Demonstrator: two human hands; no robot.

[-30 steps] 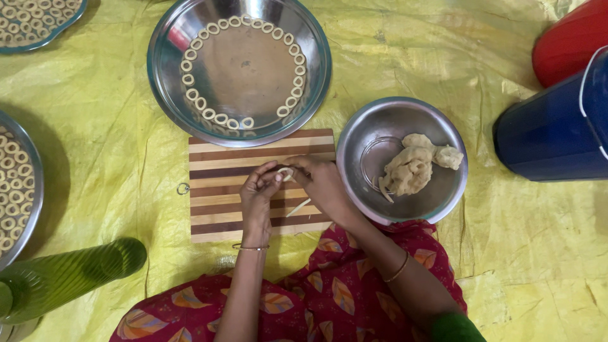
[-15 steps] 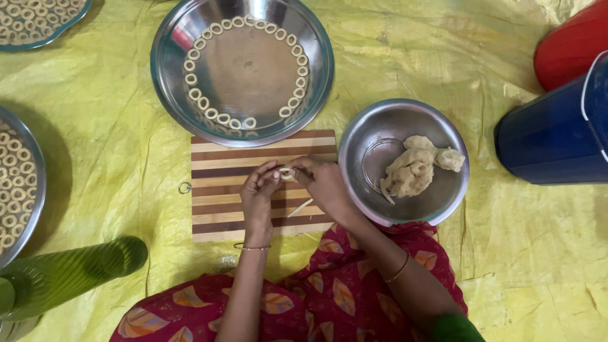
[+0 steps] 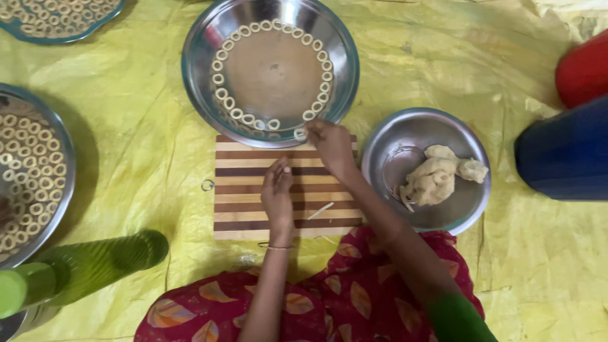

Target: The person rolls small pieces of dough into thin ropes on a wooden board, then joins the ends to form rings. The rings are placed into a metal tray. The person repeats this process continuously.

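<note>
Reaching forward over the striped wooden board (image 3: 253,171), the right hand (image 3: 330,144) holds a small dough ring (image 3: 300,133) at the near rim of the large steel plate (image 3: 196,95). The fingers (image 3: 313,130) are pinched together on the ring, so it does not lose its round shape while it is carried. The ring is just at the gap in the circle of finished rings (image 3: 221,95) which lie along the inner edge of the plate. They are set side by side and not on top of each other, probably so that they do not stick together.

The left hand (image 3: 277,196) rests on the board, palm down, with the fingers close together and nothing in them as far as I can see. A thin strip of dough (image 3: 320,210) lies on the board just beside this hand.

At the right of the board stands a steel bowl (image 3: 405,136) with a lump of dough (image 3: 437,178) in it, near enough for the right hand to take from it. Two more trays (image 3: 63,171) full of rings are at the left side, well apart from the board. Everything is on a yellow sheet (image 3: 145,152) spread on the floor. A green bottle (image 3: 88,266) lies at the lower left, and a blue container (image 3: 563,152) with a red one behind it stand at the right.
</note>
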